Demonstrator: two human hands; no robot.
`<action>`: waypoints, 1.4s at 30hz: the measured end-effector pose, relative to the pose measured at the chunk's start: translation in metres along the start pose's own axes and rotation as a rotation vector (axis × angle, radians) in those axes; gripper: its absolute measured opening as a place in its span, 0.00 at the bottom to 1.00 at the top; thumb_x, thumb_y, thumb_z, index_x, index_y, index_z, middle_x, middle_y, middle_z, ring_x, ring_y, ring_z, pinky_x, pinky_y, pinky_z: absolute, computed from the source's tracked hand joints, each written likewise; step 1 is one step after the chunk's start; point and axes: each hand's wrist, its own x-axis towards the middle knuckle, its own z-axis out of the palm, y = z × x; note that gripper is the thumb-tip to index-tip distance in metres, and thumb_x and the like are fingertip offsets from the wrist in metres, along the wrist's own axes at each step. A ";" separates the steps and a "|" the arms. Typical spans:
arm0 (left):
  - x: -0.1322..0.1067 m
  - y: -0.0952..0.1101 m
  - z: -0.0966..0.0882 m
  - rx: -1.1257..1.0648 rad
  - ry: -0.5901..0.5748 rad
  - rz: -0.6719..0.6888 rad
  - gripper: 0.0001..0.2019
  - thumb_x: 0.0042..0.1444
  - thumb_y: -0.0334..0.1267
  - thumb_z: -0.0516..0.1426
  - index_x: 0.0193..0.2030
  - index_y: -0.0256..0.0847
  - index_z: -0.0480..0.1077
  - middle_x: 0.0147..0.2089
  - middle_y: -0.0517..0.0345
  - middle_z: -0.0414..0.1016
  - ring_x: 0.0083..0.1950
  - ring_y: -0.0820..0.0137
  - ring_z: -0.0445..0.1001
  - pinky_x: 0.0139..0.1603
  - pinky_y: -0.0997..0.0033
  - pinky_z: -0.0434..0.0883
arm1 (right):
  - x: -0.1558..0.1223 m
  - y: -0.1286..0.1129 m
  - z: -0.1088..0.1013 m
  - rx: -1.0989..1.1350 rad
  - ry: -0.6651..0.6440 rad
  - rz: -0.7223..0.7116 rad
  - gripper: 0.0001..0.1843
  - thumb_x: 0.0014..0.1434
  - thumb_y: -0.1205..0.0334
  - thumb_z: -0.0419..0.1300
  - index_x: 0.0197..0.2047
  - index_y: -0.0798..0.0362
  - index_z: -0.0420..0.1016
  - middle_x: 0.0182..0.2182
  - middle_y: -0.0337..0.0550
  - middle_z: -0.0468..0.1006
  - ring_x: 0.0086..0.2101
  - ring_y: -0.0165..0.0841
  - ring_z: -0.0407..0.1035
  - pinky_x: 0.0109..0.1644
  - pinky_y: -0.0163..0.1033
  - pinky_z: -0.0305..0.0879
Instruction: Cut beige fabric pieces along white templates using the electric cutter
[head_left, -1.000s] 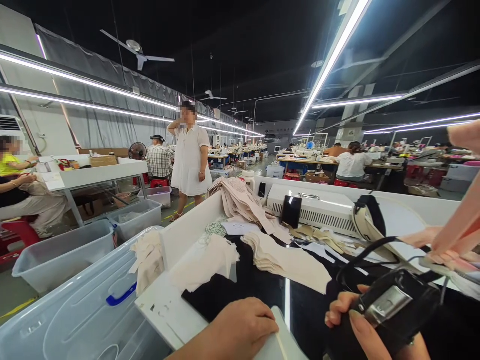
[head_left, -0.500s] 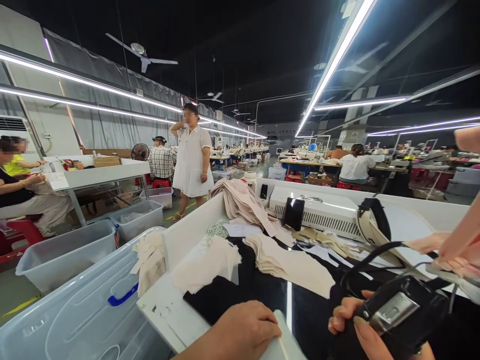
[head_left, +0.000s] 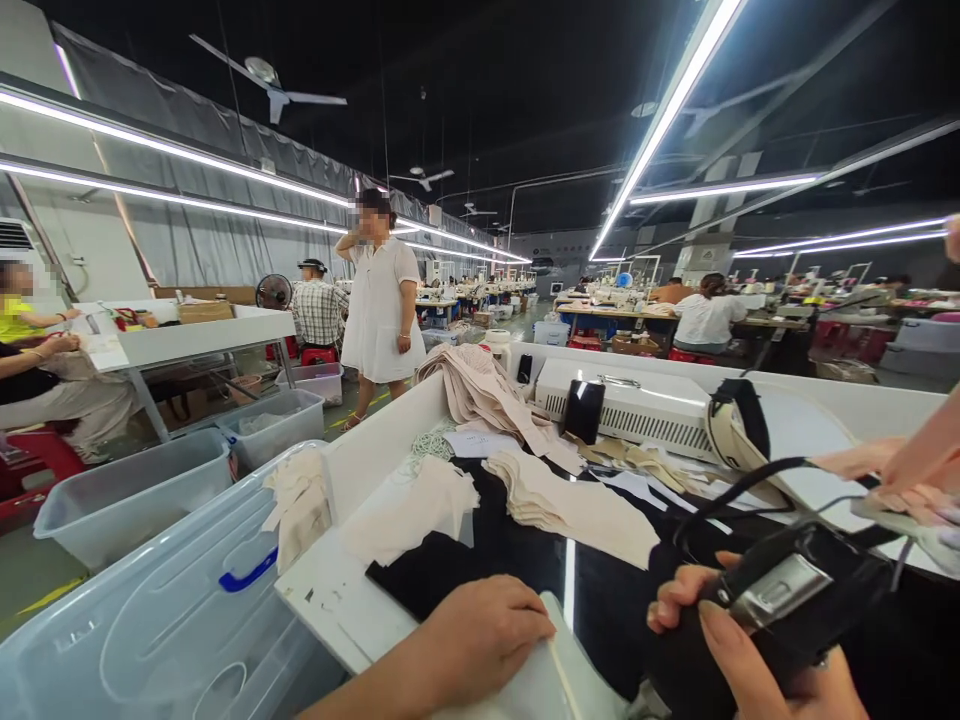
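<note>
Black device (head_left: 844, 590) with metal plate was at lower right, over the dark tabletop (head_left: 510, 550). Right hand (head_left: 750, 665) had fingers and thumb closed around it. Left hand (head_left: 487, 630) had fingers curled at the edge of a pale sheet (head_left: 592, 690); couldn't tell how firmly it gripped. Stacked cream fabric (head_left: 577, 510) lay beyond, then a white vented case (head_left: 637, 405). Person in white (head_left: 381, 310) stood farther left.

The blurred upper-right shape (head_left: 953, 240) has mostly left view (a sliver shows).
</note>
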 end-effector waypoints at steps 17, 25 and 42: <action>0.017 0.014 -0.040 0.012 -0.005 0.068 0.16 0.85 0.31 0.52 0.63 0.36 0.81 0.62 0.46 0.86 0.65 0.60 0.85 0.69 0.59 0.84 | 0.000 -0.044 0.015 0.010 -0.058 -0.146 0.25 0.56 0.56 0.81 0.51 0.46 0.76 0.30 0.31 0.81 0.26 0.34 0.75 0.33 0.41 0.79; 0.027 0.014 -0.028 0.064 -0.084 0.109 0.12 0.82 0.28 0.56 0.56 0.37 0.82 0.57 0.48 0.88 0.58 0.59 0.87 0.60 0.61 0.87 | 0.003 -0.043 -0.001 0.027 -0.055 -0.194 0.29 0.55 0.49 0.88 0.52 0.46 0.79 0.31 0.34 0.82 0.26 0.35 0.76 0.31 0.41 0.80; 0.007 0.015 -0.038 0.025 -0.092 0.125 0.15 0.86 0.33 0.51 0.63 0.37 0.80 0.60 0.48 0.86 0.61 0.61 0.86 0.62 0.63 0.85 | -0.004 -0.048 -0.005 0.026 -0.033 -0.170 0.30 0.51 0.48 0.90 0.49 0.45 0.82 0.30 0.36 0.83 0.26 0.37 0.76 0.29 0.41 0.82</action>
